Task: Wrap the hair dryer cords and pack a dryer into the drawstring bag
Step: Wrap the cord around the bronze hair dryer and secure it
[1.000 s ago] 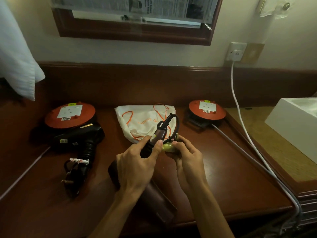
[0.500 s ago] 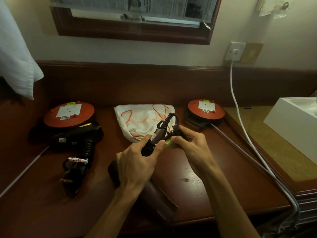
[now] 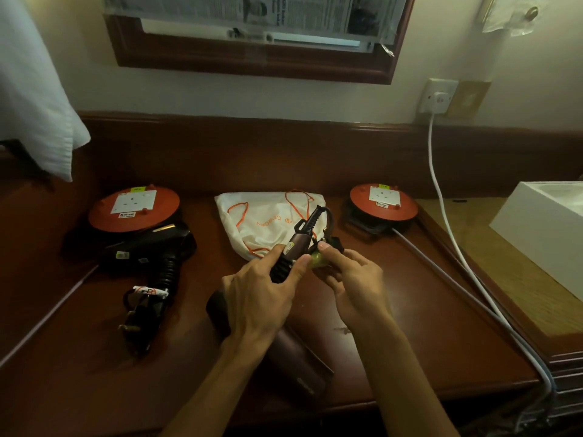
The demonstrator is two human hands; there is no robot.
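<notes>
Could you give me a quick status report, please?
Left hand grips purple dryer handle. Right hand pinches yellow-green tie. Drawstring bag unobstructed.

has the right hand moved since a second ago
Yes, slightly. The right hand has slid forward, toward the white drawstring bag, its fingertips closer to the bag's near edge, and it grips a yellow-green thing beside the dryer handle.

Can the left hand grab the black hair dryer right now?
Probably not yet: the left hand grips the maroon hair dryer's handle. The black hair dryer lies uncovered further left on the wooden desk.
</notes>
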